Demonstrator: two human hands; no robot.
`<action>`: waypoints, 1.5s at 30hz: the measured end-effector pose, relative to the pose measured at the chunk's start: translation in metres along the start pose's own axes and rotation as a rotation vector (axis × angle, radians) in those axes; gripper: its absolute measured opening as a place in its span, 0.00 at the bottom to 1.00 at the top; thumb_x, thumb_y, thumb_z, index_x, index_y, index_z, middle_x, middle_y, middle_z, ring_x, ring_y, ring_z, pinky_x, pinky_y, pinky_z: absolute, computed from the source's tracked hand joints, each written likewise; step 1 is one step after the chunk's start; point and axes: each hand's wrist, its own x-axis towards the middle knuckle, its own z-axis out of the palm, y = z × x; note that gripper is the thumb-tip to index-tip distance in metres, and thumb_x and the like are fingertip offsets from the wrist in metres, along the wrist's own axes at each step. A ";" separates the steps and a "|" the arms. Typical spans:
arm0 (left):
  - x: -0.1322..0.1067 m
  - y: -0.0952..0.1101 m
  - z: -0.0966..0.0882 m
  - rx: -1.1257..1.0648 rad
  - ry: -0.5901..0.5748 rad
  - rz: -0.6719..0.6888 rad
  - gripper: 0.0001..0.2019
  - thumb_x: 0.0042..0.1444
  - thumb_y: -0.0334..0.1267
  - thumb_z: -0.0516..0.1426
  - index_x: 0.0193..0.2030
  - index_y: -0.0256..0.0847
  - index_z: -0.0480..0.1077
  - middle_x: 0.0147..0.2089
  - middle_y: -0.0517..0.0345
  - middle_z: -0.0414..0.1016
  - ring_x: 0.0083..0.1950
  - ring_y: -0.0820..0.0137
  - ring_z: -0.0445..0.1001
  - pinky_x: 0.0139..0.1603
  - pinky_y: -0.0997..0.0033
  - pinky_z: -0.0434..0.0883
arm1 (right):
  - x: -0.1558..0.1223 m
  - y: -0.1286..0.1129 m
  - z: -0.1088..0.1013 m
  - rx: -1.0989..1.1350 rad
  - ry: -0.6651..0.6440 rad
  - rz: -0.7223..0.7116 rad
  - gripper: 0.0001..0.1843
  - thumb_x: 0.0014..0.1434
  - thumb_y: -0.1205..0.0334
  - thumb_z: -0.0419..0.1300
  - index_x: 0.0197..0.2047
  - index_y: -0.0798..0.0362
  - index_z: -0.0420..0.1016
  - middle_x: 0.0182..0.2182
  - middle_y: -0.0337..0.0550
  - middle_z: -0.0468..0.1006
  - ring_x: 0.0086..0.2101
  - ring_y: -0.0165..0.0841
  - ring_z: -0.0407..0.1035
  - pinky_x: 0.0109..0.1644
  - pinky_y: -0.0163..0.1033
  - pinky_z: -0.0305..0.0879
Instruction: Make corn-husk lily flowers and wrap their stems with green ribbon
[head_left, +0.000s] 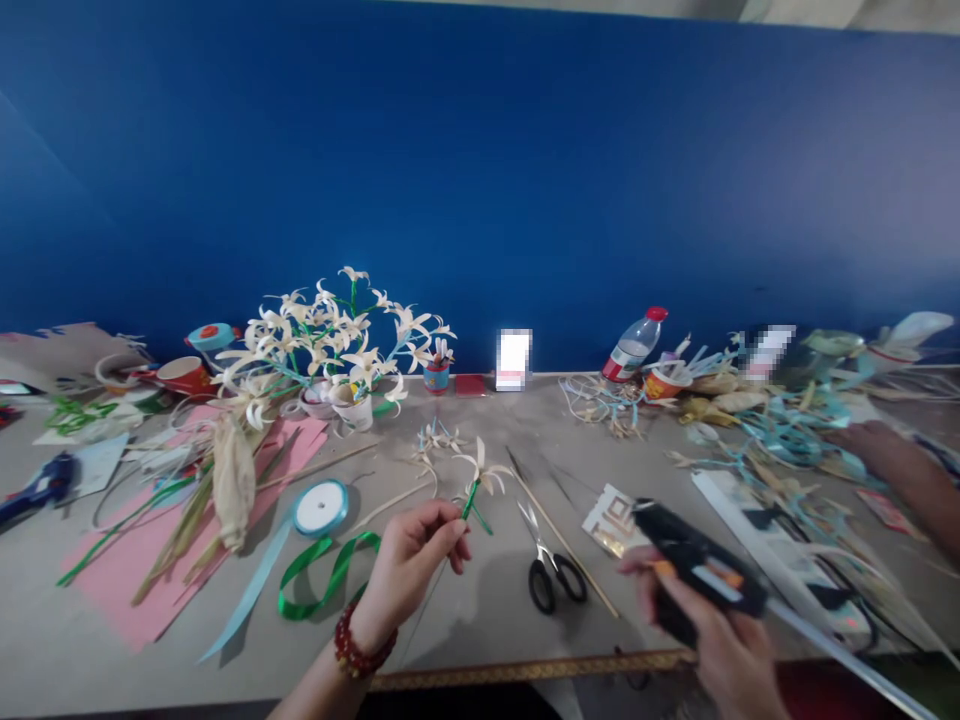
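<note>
Between thumb and fingers, my left hand (pixel 420 555) pinches the green stem of a pale handmade flower (pixel 480 472), its thin petals spread open above. A loop of green ribbon (pixel 330 590) lies just left of that wrist. My right hand (pixel 712 630) is wrapped round a black hot glue gun (pixel 697 560), whose nozzle points left and a clear glue stick trails from its back. Scissors with black handles (pixel 553 575) lie on the table between my hands, blades slightly apart. A thin wooden stick (pixel 566 535) rests beside them.
Potted pale flowers (pixel 352 335) stand at the back left. Pink paper (pixel 112 590) carries dried husks, near a blue ribbon spool (pixel 321 508). A power strip (pixel 780 560), a bottle (pixel 634 345) and tangled blue strips (pixel 795 435) lie right, where another person's hand (pixel 877 450) reaches in.
</note>
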 end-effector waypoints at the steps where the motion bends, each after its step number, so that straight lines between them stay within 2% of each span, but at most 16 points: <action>1: 0.000 0.000 0.001 0.004 -0.003 0.003 0.12 0.58 0.43 0.61 0.29 0.37 0.73 0.24 0.57 0.75 0.23 0.72 0.71 0.27 0.73 0.69 | -0.007 -0.011 0.015 0.096 -0.120 0.015 0.21 0.64 0.46 0.52 0.35 0.51 0.81 0.18 0.45 0.75 0.18 0.38 0.70 0.23 0.41 0.68; 5: 0.000 0.003 0.006 0.019 -0.030 0.004 0.11 0.58 0.42 0.61 0.30 0.37 0.74 0.24 0.57 0.75 0.23 0.72 0.71 0.27 0.73 0.68 | -0.022 -0.043 0.060 0.125 -0.281 -0.028 0.13 0.59 0.51 0.59 0.37 0.51 0.79 0.21 0.43 0.78 0.22 0.37 0.73 0.26 0.38 0.70; 10: -0.001 0.007 0.006 0.018 -0.037 0.006 0.11 0.59 0.41 0.59 0.29 0.36 0.73 0.24 0.56 0.74 0.23 0.72 0.70 0.27 0.73 0.68 | -0.019 -0.063 0.081 0.010 -0.315 -0.116 0.09 0.59 0.55 0.57 0.36 0.49 0.77 0.19 0.39 0.76 0.22 0.35 0.72 0.26 0.34 0.68; 16: -0.003 0.007 0.003 0.007 -0.037 0.019 0.10 0.60 0.40 0.59 0.32 0.35 0.74 0.25 0.57 0.74 0.23 0.73 0.70 0.27 0.74 0.68 | -0.017 -0.074 0.086 -0.023 -0.277 -0.169 0.08 0.60 0.57 0.55 0.33 0.48 0.74 0.19 0.37 0.75 0.21 0.32 0.70 0.26 0.33 0.66; 26: -0.004 0.004 0.001 -0.009 -0.046 0.015 0.09 0.60 0.39 0.59 0.33 0.35 0.75 0.25 0.57 0.75 0.23 0.74 0.71 0.27 0.76 0.67 | -0.015 -0.075 0.088 -0.067 -0.256 -0.283 0.10 0.63 0.57 0.54 0.30 0.49 0.70 0.19 0.36 0.72 0.22 0.33 0.70 0.29 0.36 0.66; 37: -0.004 0.004 0.000 -0.013 -0.052 0.018 0.10 0.60 0.40 0.60 0.33 0.35 0.74 0.25 0.57 0.75 0.22 0.75 0.71 0.26 0.76 0.67 | -0.016 -0.069 0.090 -0.108 -0.223 -0.286 0.11 0.62 0.56 0.53 0.30 0.49 0.69 0.20 0.37 0.72 0.24 0.35 0.71 0.31 0.38 0.65; 45: -0.003 0.006 0.000 -0.021 -0.055 0.016 0.10 0.60 0.40 0.60 0.33 0.35 0.74 0.24 0.57 0.75 0.23 0.74 0.71 0.26 0.76 0.68 | -0.015 -0.074 0.089 -0.089 -0.239 -0.329 0.09 0.62 0.60 0.54 0.30 0.48 0.69 0.19 0.35 0.72 0.22 0.33 0.70 0.29 0.37 0.64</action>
